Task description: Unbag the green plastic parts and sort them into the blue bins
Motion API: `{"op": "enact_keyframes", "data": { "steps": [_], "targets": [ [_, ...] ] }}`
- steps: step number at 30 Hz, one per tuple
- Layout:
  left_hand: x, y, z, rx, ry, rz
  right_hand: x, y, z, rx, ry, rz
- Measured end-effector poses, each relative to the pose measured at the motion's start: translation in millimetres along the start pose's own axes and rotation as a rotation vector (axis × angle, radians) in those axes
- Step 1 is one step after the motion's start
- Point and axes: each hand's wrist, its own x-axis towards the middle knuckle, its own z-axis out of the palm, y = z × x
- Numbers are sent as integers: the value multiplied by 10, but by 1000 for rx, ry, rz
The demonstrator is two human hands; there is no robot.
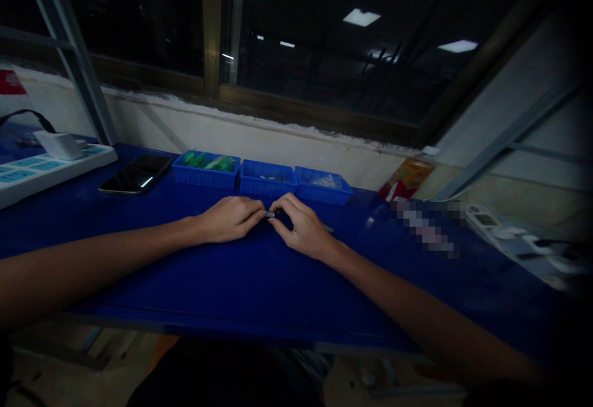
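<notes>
Both my hands rest on the blue table, meeting at its middle. My left hand and my right hand pinch a small metal part between their fingertips, fingers closed on it from either side. The part is tiny and dim; its shape is hard to make out. A thin dark item lies just behind my right hand.
Three blue bins stand behind the hands: the left one holds green pieces, the middle small metal bits, the right clear bags. A black phone lies left. A white tray sits far left, a power strip right.
</notes>
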Motion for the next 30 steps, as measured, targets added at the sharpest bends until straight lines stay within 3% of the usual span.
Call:
{"op": "enact_keyframes", "data": {
  "steps": [12,16,24,27,30],
  "targets": [
    [-20,-5,38,-70,75,-28,10,39,37,-34,-38,22],
    [-9,-11,32,-20,61,-20,3,20,16,-2,-25,42],
    [1,-22,23,-27,21,-43,2,-7,-12,-109,-6,-46],
    [12,-21,31,-35,1,-74,35,60,-9,-202,24,-20],
    [29,-18,49,-46,-20,-89,93,242,-21,-295,135,93]
  ]
}}
